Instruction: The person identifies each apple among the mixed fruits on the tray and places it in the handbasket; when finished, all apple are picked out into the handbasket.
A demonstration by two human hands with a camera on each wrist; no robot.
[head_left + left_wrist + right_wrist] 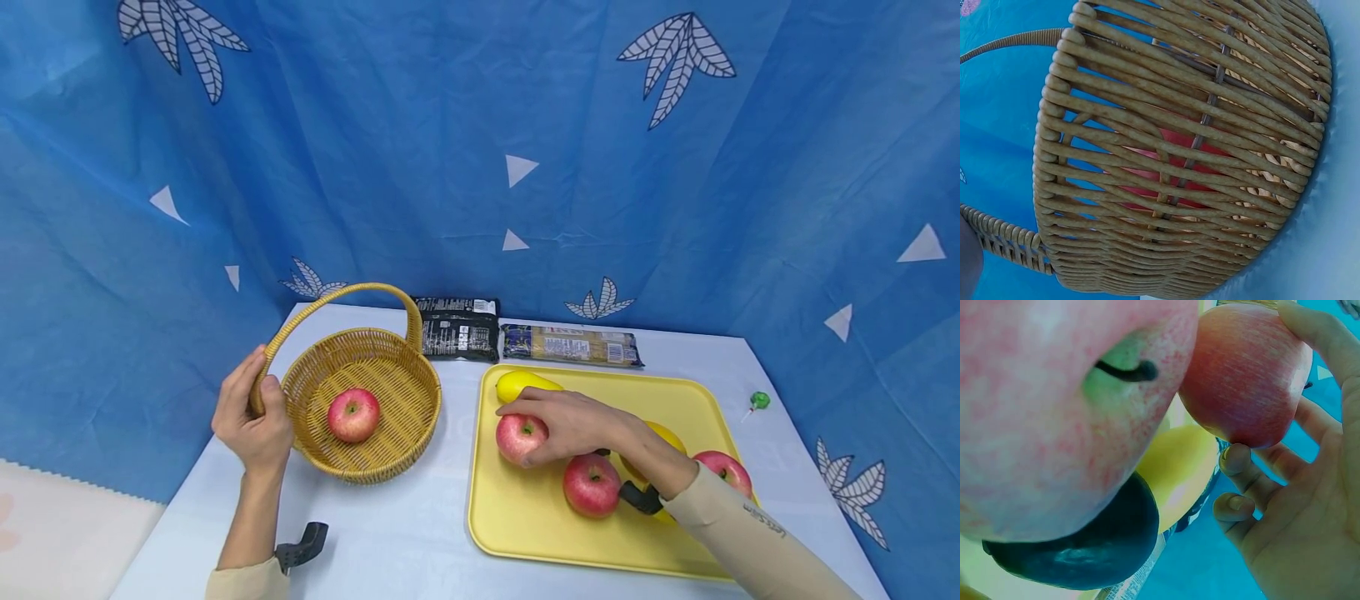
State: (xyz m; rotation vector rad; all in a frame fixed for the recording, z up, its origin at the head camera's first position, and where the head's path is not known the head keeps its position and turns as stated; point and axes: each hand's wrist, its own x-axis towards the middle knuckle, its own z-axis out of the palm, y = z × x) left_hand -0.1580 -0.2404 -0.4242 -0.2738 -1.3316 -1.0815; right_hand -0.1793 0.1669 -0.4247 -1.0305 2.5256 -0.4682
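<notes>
My left hand (255, 421) grips the handle of a woven wicker basket (397, 400), its fingers wrapped around the left side. Inside the basket sits one red apple (353, 415); its red shows through the weave in the left wrist view. Over the left part of a yellow tray (525, 521), my right hand (566, 421) holds another red apple (1247, 375) between thumb and fingers. Closer to that wrist lies a second tray apple (592, 485). A dark green fruit (1085, 544) and a yellow fruit (1175, 469) appear below the hand in the right wrist view.
At the tray's right side are another apple (723, 473) and a yellow fruit (666, 435), partly behind my forearm. A black package (457, 329) and a noodle-like packet (572, 345) lie along the back. A green lollipop (760, 400) rests at the right.
</notes>
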